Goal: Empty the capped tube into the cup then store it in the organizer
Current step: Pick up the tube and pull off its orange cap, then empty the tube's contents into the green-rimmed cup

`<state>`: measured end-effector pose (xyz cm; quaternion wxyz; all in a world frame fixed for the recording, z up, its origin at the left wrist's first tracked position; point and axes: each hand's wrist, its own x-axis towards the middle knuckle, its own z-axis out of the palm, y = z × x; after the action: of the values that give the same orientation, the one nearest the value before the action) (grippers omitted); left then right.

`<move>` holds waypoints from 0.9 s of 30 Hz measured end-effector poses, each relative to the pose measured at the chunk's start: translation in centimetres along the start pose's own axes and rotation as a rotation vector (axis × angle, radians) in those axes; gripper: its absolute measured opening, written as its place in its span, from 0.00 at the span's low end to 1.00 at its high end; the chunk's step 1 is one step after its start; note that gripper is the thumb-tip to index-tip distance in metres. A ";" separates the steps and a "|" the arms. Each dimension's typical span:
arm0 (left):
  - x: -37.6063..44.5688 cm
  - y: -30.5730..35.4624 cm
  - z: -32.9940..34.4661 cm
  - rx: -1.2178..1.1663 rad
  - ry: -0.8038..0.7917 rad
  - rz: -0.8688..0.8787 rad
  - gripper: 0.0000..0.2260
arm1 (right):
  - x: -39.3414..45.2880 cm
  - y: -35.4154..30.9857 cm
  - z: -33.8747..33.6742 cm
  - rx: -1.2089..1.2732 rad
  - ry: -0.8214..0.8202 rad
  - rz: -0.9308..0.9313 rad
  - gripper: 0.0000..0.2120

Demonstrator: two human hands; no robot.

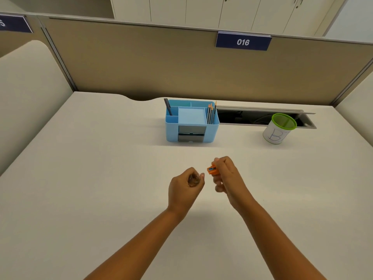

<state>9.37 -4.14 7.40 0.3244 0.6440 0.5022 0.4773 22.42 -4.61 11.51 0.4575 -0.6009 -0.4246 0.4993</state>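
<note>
Left hand (184, 188) is gripping the tube (194, 179) above the desk (101, 178); right hand (226, 174) is pinching its orange cap (212, 170). Organizer (191, 122) sitting at 12 o'clock, cup (278, 130) at 2.

Near the frame's centre, the left hand (184, 187) curls around a small brownish thing (193, 179), mostly hidden and too blurred to identify. The right hand (226, 174) covers most of an orange piece (212, 170). At upper left, a dark blue sign (14, 24) is cut by the edge, its lettering unreadable. The open slot (252, 118) behind the green-rimmed cup (279, 129) is too dark to make out.
</note>
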 end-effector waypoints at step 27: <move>-2.1 -3.2 -0.4 -0.100 -0.148 -0.186 0.14 | 0.4 11.7 0.5 -0.621 0.072 -0.186 0.21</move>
<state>7.87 -5.23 4.06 0.4351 0.6110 0.5101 0.4209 22.60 -6.75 -0.03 0.3107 -0.6876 -0.5932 0.2808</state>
